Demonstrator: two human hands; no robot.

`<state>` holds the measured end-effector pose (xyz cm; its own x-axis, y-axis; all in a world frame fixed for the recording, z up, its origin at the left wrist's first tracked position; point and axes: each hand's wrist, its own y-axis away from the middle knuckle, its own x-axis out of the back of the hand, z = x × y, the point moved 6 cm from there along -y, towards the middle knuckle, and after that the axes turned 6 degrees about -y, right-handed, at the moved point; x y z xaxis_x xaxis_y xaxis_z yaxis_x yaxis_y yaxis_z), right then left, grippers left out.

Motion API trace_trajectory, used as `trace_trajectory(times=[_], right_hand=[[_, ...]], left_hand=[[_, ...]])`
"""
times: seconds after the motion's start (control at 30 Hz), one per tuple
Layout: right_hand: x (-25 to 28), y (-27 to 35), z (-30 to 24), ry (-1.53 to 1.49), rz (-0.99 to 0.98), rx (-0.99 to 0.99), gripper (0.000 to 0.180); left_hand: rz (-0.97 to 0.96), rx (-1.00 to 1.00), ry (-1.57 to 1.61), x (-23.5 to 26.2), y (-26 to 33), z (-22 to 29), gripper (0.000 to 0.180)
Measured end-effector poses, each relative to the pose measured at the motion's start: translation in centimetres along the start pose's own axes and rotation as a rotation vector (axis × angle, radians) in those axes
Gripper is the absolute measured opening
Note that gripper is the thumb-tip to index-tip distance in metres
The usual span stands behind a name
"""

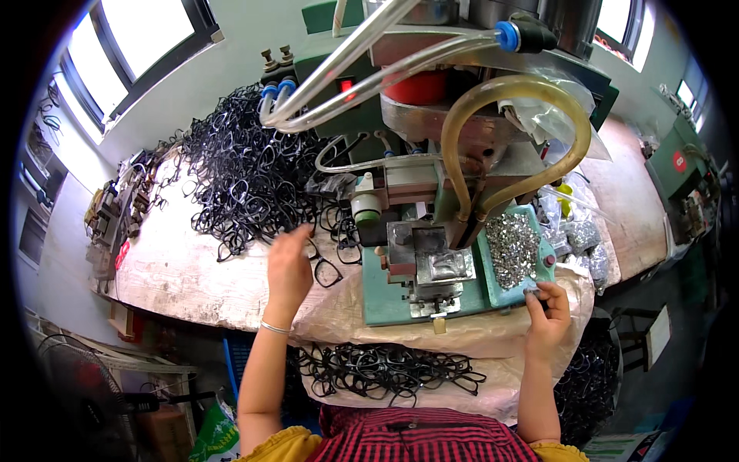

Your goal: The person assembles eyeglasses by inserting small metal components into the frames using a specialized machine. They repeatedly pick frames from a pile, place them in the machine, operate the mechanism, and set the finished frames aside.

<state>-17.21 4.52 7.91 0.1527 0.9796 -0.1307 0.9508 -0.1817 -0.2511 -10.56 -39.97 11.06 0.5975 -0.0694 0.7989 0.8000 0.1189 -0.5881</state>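
Observation:
At the near edge of a large heap of black eyeglass frames [246, 165], my left hand [289, 266] has its fingers bent together. A black eyeglass frame [328, 274] hangs from them, its rim showing right of the hand. My right hand [548, 312] is at the near right corner of a pale green tray [504, 297] full of small shiny metal pieces [513, 246]. Its thumb and index finger pinch together there; what lies between them is too small to make out. Between my hands stands a green bench machine with a metal fixture [445, 266].
More black frames [385, 368] lie in my lap cover of brown paper [339, 312]. Clear tubes [385, 77] and a yellowed hose loop [577, 115] hang from the machine. Bagged metal parts [585, 235] sit right of the tray. A fan [81, 377] stands at lower left.

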Motion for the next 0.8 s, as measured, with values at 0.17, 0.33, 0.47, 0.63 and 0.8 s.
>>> trace_trajectory(times=[0.17, 0.33, 0.47, 0.63, 0.8], right_hand=[[-1.6, -1.3, 0.0, 0.008, -0.074, -0.03, 0.03], [-8.7, -0.1, -5.7, -0.081, -0.267, 0.097, 0.032], [-14.8, -1.5, -6.7, -0.169, -0.404, 0.115, 0.041], [-16.6, -1.1, -5.8, -0.372, -0.391, 0.023, 0.052], [-15.8, -1.3, -5.6, -0.46, -0.34, -0.02, 0.055]], left_hand=[[-0.43, -0.18, -0.126, -3.1, 3.0, -1.0, 0.038], [-0.23, 0.175, 0.377, -2.8, 3.2, -3.6, 0.031], [0.009, 0.689, 1.139, -2.5, 1.6, -2.5, 0.017], [0.33, 0.431, 1.5, 5.5, -0.1, 5.9, 0.014], [0.377, -0.172, 0.929, 13.9, -5.7, 14.6, 0.011]])
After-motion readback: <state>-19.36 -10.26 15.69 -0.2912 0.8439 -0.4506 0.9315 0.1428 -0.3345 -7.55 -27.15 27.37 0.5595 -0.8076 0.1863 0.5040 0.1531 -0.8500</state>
